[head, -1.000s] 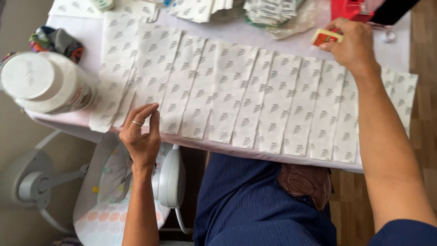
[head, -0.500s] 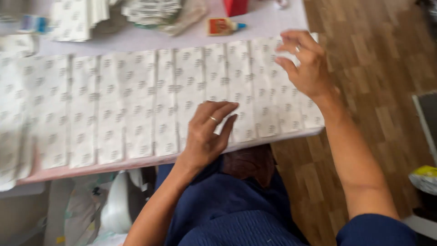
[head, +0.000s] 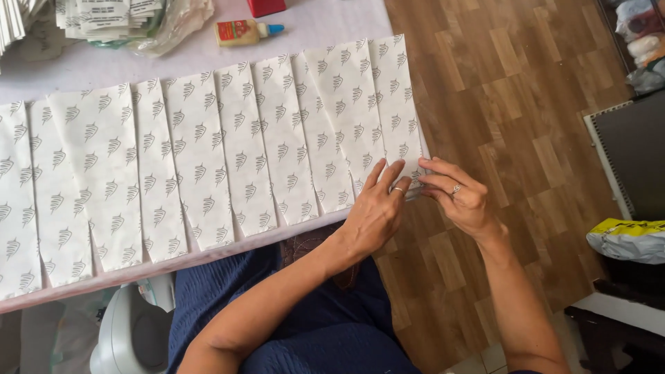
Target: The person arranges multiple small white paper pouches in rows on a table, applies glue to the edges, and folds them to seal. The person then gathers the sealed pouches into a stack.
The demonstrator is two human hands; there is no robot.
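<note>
A row of several overlapping white paper sheets (head: pixel 208 159) printed with small grey leaf marks lies across the white table (head: pixel 325 24). My left hand (head: pixel 374 208) rests flat on the near end of the rightmost sheet (head: pixel 398 104), fingers together. My right hand (head: pixel 460 197) pinches that sheet's near right corner at the table edge, fingertips meeting my left fingertips. Both hands wear a ring.
A small glue bottle (head: pixel 246 31) with a blue tip lies at the back of the table, beside a red box (head: pixel 265 6) and stacks of printed paper (head: pixel 111 15) in plastic. Wood floor lies to the right, with a dark mat (head: pixel 634 156) and a yellow-white bag (head: pixel 627 239).
Both hands have moved right along the row to its last sheet. My right hand came down from the far edge to the near corner, and the view shifted right.
</note>
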